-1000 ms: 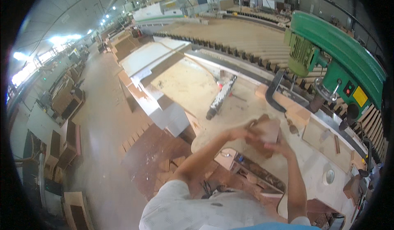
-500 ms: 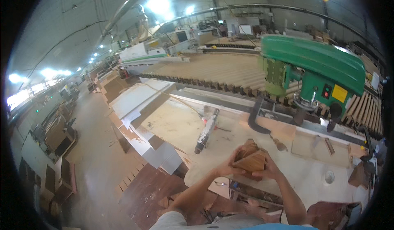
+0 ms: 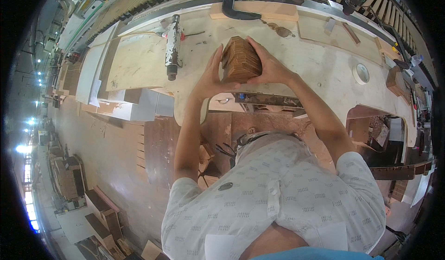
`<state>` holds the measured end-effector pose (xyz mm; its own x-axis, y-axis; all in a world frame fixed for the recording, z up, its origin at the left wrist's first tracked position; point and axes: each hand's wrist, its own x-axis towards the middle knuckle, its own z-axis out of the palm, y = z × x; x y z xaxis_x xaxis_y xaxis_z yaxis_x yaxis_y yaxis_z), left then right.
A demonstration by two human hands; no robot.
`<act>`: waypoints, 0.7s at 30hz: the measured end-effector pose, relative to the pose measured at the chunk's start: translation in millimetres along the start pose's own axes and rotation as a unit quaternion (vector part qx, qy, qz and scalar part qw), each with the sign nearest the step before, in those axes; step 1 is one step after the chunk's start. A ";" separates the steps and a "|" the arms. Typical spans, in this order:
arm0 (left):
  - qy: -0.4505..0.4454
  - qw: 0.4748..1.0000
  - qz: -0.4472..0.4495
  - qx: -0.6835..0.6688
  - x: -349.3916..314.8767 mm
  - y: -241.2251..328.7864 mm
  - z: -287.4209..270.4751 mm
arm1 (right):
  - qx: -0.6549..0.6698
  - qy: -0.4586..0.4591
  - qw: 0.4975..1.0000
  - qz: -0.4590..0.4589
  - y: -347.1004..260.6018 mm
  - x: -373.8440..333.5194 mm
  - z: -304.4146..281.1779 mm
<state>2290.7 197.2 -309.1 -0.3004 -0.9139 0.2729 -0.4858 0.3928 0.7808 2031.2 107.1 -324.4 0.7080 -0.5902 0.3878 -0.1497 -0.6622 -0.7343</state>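
Between my two hands is a stack of thin brown wooden pieces (image 3: 241, 58) with angled ends, their layered edges facing up. My left hand (image 3: 211, 78) presses on its left side, with the thumb along the near edge. On the other side, my right hand (image 3: 270, 68) closes round the right face, fingers at the far corner and thumb at the near one. The stack is at the near part of the pale worktable (image 3: 208, 42); whether it rests on the surface or is held just above, I cannot tell.
Left of the stack lies a dark, white-flecked cylindrical tool (image 3: 173, 46). A black curved clamp arm (image 3: 230, 5) stands beyond, by a wooden strip (image 3: 282, 12). To the right are a roll of tape (image 3: 360, 74) and wood blocks (image 3: 395, 81). An open drawer (image 3: 225, 102) sits below the edge.
My view has tilted down, so the green machine has mostly left the picture. The wooden stack has turned in my hands and now shows its layered edges; both hands still hold it.
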 end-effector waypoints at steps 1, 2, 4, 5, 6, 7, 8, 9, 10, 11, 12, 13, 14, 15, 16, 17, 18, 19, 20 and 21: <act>0.035 0.998 0.011 -0.044 1.3 3.3 10.3 | 0.015 0.000 1.000 0.003 3.4 -0.1 3.4; 0.067 0.994 0.011 -0.090 3.6 -0.5 23.2 | 0.072 0.016 0.997 0.011 5.2 -0.4 9.4; 0.129 0.975 0.011 -0.181 10.8 -12.6 52.5 | 0.184 0.048 0.981 0.029 9.6 -4.2 23.0; 0.145 0.978 0.020 -0.150 16.0 -10.0 58.6 | 0.124 0.072 0.990 0.008 15.2 -3.4 29.0; 0.162 0.979 0.029 -0.118 18.6 -6.7 64.2 | 0.062 0.095 0.993 -0.013 20.7 -2.3 34.9; 0.178 0.980 0.035 -0.086 18.3 -5.6 67.2 | 0.003 0.118 0.993 -0.033 20.8 -1.4 38.9; 0.175 0.977 0.026 -0.116 19.9 -6.8 67.7 | 0.001 0.116 0.993 -0.032 21.7 -0.6 39.5; 0.176 0.977 0.026 -0.115 20.5 -7.0 67.8 | -0.001 0.114 0.993 -0.032 22.5 -0.1 39.5; 0.174 0.978 0.026 -0.113 20.1 -7.0 67.0 | -0.003 0.115 0.993 -0.030 21.1 0.0 39.5; 0.172 0.978 0.027 -0.112 19.3 -6.7 65.9 | 0.019 0.107 0.994 -0.030 19.5 -0.1 39.5; 0.167 0.981 0.021 -0.100 15.7 -6.2 63.2 | 0.040 0.100 0.994 -0.031 17.6 -0.2 39.7; 0.160 0.983 0.020 -0.090 14.5 -5.4 59.5 | 0.056 0.095 0.993 -0.033 17.9 0.5 36.7; 0.154 0.985 0.020 -0.080 13.2 -4.5 56.9 | 0.042 0.097 0.994 -0.035 17.4 -0.5 36.5; 0.157 0.984 0.027 -0.081 11.8 -5.2 56.0 | 0.027 0.099 0.994 -0.038 15.5 -3.3 38.4; 0.161 0.983 0.033 -0.081 10.8 -5.4 56.6 | 0.014 0.101 0.994 -0.040 13.1 -5.3 39.0; 0.163 0.982 0.040 -0.082 11.6 -5.7 58.3 | 0.010 0.109 0.993 -0.036 11.5 -6.2 38.1; 0.151 0.979 0.046 -0.127 14.9 -6.1 61.3 | 0.004 0.120 0.992 -0.032 9.8 -6.9 36.9; 0.145 0.982 0.038 -0.118 16.0 -6.6 65.1 | -0.003 0.135 0.991 -0.021 8.8 -12.2 35.2; 0.130 0.984 0.036 -0.114 17.8 -5.7 66.3 | 0.056 0.124 0.991 0.003 14.8 -18.0 40.0; 0.113 0.986 0.043 -0.117 22.6 -8.3 70.1 | 0.150 0.128 0.980 0.041 2.5 -21.9 40.0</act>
<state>2230.5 180.5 -348.9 -0.1288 -0.8881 0.4411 -0.2561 0.4596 0.8504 2042.9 136.9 -357.1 0.5005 -0.7571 0.4199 0.0377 -0.4655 -0.8842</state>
